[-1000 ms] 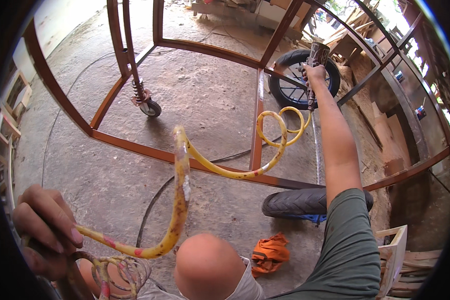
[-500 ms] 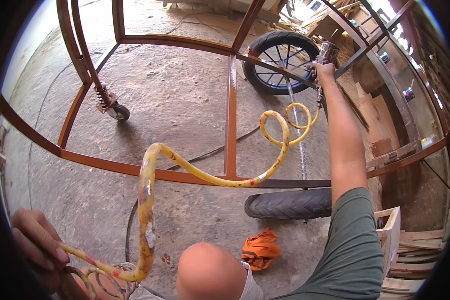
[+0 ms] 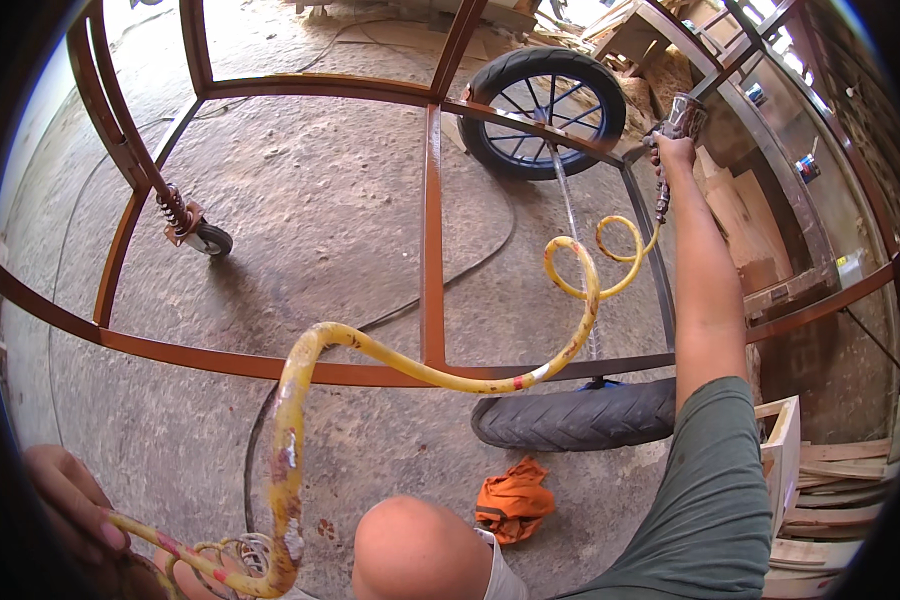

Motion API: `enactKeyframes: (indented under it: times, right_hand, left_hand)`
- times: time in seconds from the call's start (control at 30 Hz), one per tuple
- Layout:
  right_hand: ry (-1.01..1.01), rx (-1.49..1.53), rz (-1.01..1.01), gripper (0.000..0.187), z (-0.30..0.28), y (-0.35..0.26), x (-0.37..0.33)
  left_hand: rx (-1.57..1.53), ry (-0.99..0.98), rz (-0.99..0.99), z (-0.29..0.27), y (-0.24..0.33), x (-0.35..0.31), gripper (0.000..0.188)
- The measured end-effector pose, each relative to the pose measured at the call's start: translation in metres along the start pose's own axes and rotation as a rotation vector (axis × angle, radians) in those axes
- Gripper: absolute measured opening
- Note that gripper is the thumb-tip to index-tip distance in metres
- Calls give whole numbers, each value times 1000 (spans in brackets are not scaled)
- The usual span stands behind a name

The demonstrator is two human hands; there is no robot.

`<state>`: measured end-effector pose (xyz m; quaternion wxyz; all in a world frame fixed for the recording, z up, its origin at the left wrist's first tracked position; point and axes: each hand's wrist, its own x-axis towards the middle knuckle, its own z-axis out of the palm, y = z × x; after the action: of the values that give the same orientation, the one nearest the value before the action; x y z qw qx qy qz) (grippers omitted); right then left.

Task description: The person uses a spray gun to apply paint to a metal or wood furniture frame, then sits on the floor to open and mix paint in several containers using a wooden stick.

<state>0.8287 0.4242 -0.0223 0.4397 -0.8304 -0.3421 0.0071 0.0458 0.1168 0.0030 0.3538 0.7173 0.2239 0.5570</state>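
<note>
A spray gun (image 3: 683, 115) is gripped in the fingers of the right hand (image 3: 673, 152), near a brown metal frame (image 3: 432, 230). Its yellow hose (image 3: 288, 440) is held between the left hand's (image 3: 65, 500) fingers.

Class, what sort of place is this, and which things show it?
Probably a workshop: there is a large brown frame, a spray-gun-like tool in the right hand, and a pile of wooden strips at lower right.
</note>
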Motion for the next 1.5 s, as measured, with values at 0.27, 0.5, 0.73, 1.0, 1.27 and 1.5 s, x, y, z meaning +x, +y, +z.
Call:
enactKeyframes:
  times: [0.27, 0.5, 0.73, 1.0, 1.27, 1.5]
  right_hand:
    - [155, 35, 80, 24, -5, 45, 3]
    - [298, 193, 184, 27, 17, 60, -50]
    - [220, 402, 206, 23, 43, 44, -105]
    - [62, 598, 126, 23, 72, 15, -146]
    - [-97, 674, 65, 17, 101, -43, -208]
    - [-271, 744, 9, 18, 121, -71, -247]
  left_hand:
    - [9, -56, 31, 0, -3, 8, 66]
    - [20, -109, -18, -8, 18, 0, 72]
    - [89, -35, 65, -19, 50, -18, 71]
    - [106, -11, 73, -35, 92, -48, 67]
    - [301, 161, 88, -37, 120, -80, 52]
    - [352, 246, 95, -40, 130, -94, 51]
